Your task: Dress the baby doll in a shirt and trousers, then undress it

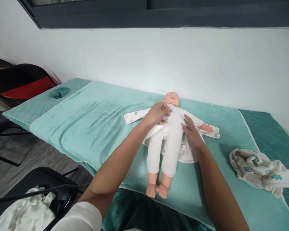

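A baby doll (172,128) with a white cloth body lies on its back, its bare feet toward me. Beneath it a white patterned baby shirt (188,154) is spread, with one sleeve stretched out to the left. The doll's arm on the right lies over the other sleeve, its hand resting near the cuff. My left hand (158,114) is at the doll's upper chest with bent fingers; what they grip, if anything, is hidden. Against the right side of the doll's torso rests my right hand (192,132), thumb and fingers apart.
A bunched patterned garment (260,170) lies at the right on the green-covered bed (98,118). The bed has a face hole (59,92) at its left end. Black chairs stand left; the nearest holds a crumpled cloth (26,211), with a dark cable (38,192) above it.
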